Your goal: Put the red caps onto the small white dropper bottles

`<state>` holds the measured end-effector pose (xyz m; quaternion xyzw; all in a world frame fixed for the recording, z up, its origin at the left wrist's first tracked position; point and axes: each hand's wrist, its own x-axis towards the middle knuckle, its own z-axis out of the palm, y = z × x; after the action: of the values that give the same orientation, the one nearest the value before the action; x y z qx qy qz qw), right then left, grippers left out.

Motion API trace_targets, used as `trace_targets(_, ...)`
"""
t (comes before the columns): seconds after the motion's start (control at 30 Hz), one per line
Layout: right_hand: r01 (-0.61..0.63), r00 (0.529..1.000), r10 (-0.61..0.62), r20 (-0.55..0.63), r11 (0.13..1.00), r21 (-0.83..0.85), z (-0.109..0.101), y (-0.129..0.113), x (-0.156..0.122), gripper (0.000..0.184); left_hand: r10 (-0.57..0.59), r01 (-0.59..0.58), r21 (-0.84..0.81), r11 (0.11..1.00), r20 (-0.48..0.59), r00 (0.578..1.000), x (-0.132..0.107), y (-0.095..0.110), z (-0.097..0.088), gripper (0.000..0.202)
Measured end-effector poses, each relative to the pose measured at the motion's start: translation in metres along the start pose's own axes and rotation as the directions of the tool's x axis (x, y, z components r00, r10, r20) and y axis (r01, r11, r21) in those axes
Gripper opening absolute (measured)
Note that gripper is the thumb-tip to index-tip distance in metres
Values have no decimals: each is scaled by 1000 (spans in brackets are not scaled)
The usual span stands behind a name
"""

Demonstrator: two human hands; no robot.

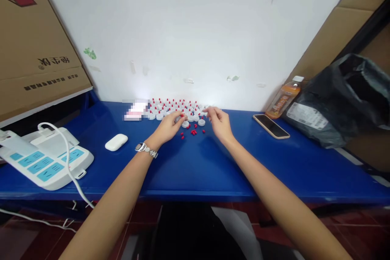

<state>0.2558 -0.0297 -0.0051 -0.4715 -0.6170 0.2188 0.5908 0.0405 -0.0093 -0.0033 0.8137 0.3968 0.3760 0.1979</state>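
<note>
My left hand [168, 126] is closed in a pinch at the front edge of a group of white plastic caps [159, 116] with small red tips. Between its thumb and fingers shows part of a white cap with a bit of red, mostly covered by the fingers. My right hand [220, 124] is at the group's right side, thumb and forefinger pinched together; whatever they hold is too small to make out. Several loose red tips [193, 132] lie on the blue table between the hands. Close to them sits a white cap [201, 122] without a red tip.
On the left are a white earphone case [116, 142], a power strip [55, 166] with a white cable, and a large carton [39, 48]. A phone [271, 126], an orange drink bottle [282, 98] and a dark plastic bag [329, 101] occupy the right. A white wall [195, 28] stands behind.
</note>
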Motion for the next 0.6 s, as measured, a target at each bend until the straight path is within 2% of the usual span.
trace_targets(0.13, -3, 999, 12, 50, 985, -173, -5, 15, 1, 34, -14, 21, 89, 996, -83, 996, -1, -14, -9, 31)
trace_targets(0.23, -30, 998, 41, 45, 972, -235, -7, 24, 4, 28, -40, 50, 102, 994, -91, 995, 0, -19, -9, 28)
trace_targets(0.4, -82, 996, 88, 9, 953, -291, -16, 36, 11, 26, -53, 54, 8, 999, -101, 993, 1, -24, 1, 17)
trace_targets(0.6, -115, 993, 103, -52, 928, -354, -29, 50, 19, 24, -44, 45, 12, 999, -63, 997, 3, -25, 17, 17)
